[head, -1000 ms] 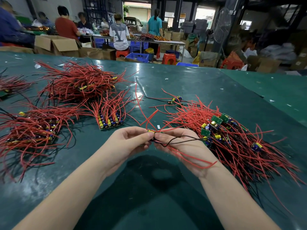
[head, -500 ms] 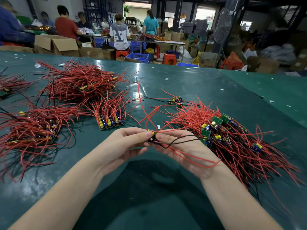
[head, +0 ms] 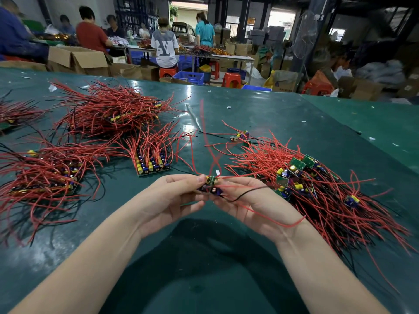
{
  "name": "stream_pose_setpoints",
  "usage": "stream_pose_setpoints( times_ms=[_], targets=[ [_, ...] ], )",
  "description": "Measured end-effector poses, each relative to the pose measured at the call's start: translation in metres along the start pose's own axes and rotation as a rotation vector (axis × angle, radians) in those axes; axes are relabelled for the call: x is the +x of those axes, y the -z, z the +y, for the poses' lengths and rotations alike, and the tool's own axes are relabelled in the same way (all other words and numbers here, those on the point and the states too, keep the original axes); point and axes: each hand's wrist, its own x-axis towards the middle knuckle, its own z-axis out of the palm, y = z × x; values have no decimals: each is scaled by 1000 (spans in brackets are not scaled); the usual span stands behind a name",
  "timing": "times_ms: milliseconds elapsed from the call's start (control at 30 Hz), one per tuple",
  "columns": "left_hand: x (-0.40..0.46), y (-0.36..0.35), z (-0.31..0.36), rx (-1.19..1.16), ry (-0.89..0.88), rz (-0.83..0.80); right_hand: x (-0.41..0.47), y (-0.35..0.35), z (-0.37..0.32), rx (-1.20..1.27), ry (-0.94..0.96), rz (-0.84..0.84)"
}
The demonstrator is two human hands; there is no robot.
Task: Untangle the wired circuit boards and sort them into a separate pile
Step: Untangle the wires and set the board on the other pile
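Above the green table (head: 249,114), my left hand (head: 172,200) and my right hand (head: 254,200) pinch a small wired circuit board (head: 210,184) between their fingertips. Its red wires rise away from me, blurred, and a black wire and a red wire trail over my right palm. To the right lies a tangled heap of wired boards (head: 317,189) with green boards and yellow capacitors showing. A neat row of sorted boards (head: 152,164) lies left of my hands.
Three more red-wire piles lie on the left: one near (head: 45,173), one far (head: 108,109), one at the edge (head: 13,114). A lone wired board (head: 241,137) sits beyond my hands. People, cardboard boxes and stools stand past the table's far edge.
The board has turned between my fingertips, so its components now show. Its red wires have swung upward and blur with motion. Both hands stay in the same spot.
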Motion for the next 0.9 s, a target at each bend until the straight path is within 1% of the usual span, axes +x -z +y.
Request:
stream_pose_setpoints(
  times_ms=[67, 167, 233, 300, 367, 433, 500, 567, 633, 733, 833, 867, 900],
  targets=[
    [0, 0, 0, 1, -2, 6, -1, -2, -1, 31, 9, -11],
    [2, -2, 0, -41, -3, 58, 0, -2, -1, 60, 7, 26],
    [4, -2, 1, -109, -9, 148, 0, -2, -3, 68, 10, 65],
    [7, -1, 3, -156, -51, 253, 1, -1, -4, 89, 13, 160],
    [11, 6, 2, -117, -142, 381, 2, 0, -5, 115, 21, 251],
    [14, 15, 0, 24, -232, 556, 2, -1, -6, 120, 19, 295],
    [17, 26, -1, 236, -274, 721, 1, -2, -7, 125, 12, 315],
    [18, 36, -3, 515, -319, 830, 0, -3, -7, 129, 14, 327],
    [17, 40, -1, 726, -362, 923, 0, -4, -7, 139, 23, 331],
    [12, 43, 2, 969, -359, 1024, 1, -4, -8, 181, 46, 333],
    [12, 49, 0, 1340, -228, 1054, 0, -4, -9, 223, 75, 316],
    [12, 49, -2, 1421, -215, 1059, 0, -4, -9, 242, 82, 313],
    [11, 47, -3, 1445, -256, 1051, 0, -3, -9, 257, 86, 314]
  ],
)
